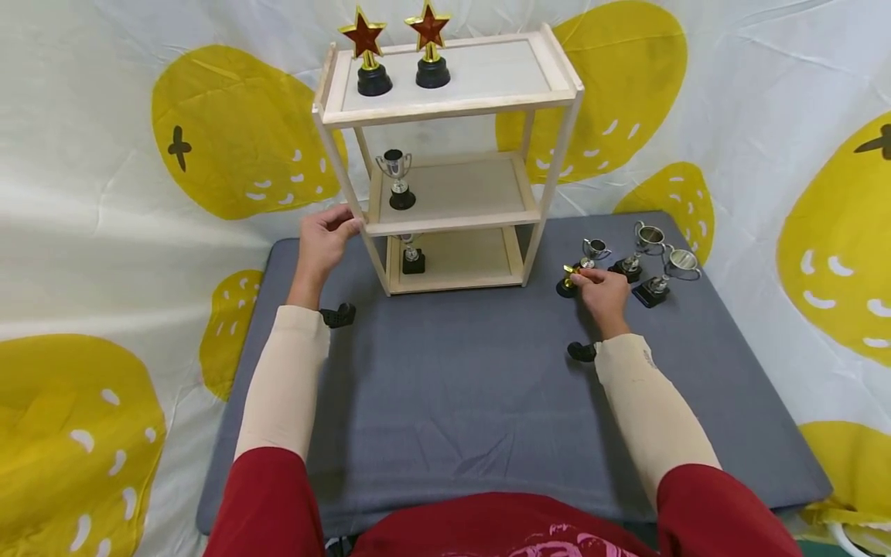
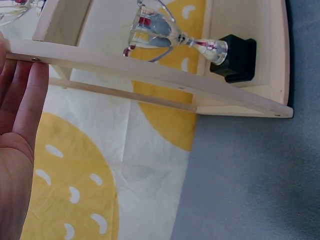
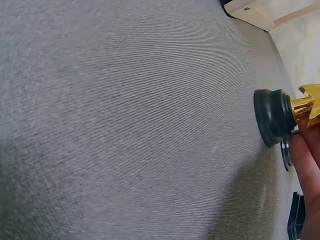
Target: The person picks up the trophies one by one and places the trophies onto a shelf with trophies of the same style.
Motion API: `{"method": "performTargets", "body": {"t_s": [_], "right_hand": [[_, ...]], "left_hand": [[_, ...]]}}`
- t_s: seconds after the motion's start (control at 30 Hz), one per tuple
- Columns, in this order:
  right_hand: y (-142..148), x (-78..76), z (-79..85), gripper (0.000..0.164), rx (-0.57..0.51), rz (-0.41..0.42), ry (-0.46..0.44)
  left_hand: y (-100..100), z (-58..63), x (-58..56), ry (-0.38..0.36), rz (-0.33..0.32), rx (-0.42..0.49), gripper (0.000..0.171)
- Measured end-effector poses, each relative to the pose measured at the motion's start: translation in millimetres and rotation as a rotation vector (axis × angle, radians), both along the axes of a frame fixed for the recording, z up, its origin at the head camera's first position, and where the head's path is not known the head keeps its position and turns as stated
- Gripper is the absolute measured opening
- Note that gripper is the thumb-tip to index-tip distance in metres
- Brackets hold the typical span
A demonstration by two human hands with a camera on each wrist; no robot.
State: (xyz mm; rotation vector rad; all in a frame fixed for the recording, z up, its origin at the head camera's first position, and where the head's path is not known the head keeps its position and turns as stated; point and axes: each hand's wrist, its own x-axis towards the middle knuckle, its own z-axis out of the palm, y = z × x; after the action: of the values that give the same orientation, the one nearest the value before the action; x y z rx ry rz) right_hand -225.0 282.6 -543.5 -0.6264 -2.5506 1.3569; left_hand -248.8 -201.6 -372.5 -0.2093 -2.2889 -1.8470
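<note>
My left hand (image 1: 326, 241) grips the left front post of a three-tier wooden shelf (image 1: 455, 227) at middle-tier height. In the left wrist view its fingers (image 2: 31, 100) lie against the pale post. With my right hand (image 1: 604, 298) I pinch a small gold star trophy (image 3: 274, 117) just above its round black base, among the cups on the right of the table. Two star trophies (image 1: 373, 80) (image 1: 433, 73) stand on the top tier. A silver cup trophy (image 1: 401, 198) occupies the middle tier, and another (image 2: 235, 57) the bottom one, both toward the left.
Close by my right hand stand silver cup trophies: one behind it (image 1: 595, 249) and two to its right (image 1: 629, 267) (image 1: 654, 291). A grey cloth covers the table (image 1: 452, 387). Behind it hangs a white curtain (image 1: 230, 23) with yellow fruit shapes.
</note>
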Motion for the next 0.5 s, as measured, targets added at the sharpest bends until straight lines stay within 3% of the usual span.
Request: {"method": "performTargets", "body": {"t_s": [0.27,0.5], "right_hand": [[-3.6,5.3,-6.2,0.040,-0.023,-0.067,0.053],[-4.0,5.1,-9.7,0.039,-0.039,-0.070,0.100]], "left_hand": [[1.8,-1.0,2.2,0.007,-0.004,0.001,0.027],[1.5,0.0,2.3,0.004,-0.002,-0.004,0.026]]}}
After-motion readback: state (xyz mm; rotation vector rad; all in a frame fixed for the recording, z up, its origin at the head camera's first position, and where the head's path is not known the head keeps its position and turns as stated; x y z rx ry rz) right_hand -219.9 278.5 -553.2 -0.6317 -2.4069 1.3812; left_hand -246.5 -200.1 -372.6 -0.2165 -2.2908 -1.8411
